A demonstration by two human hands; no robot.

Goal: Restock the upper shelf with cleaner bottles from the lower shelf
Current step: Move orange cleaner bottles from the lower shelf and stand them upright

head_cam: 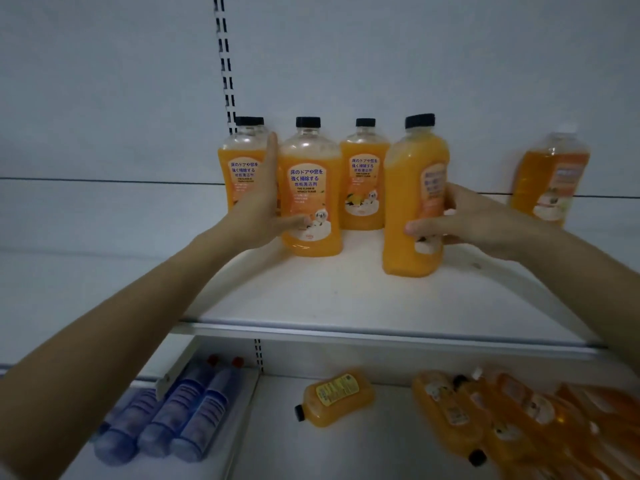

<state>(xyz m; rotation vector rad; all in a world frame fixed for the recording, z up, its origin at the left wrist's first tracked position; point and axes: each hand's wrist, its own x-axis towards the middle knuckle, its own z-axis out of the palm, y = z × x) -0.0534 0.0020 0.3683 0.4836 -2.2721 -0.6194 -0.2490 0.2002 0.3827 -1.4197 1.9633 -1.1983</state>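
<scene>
While the right hand [485, 225] grips a tilted orange plastic cleaner bottle [401, 202] on the white upper shelf [311, 292], the left hand [258, 209] clasps its upright twin [311, 161] leftward; bare shelf spreads before it to the metal lip [381, 336].

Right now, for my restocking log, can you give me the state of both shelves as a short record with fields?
upper shelf: upright orange cleaner bottles along the back
left hand: holds the front-left bottle, thumb across its front
right hand: grips the sideways-turned bottle, label facing right
lower shelf: one loose orange bottle lying down; heap of orange bottles at right; blue bottles lying at left
</scene>
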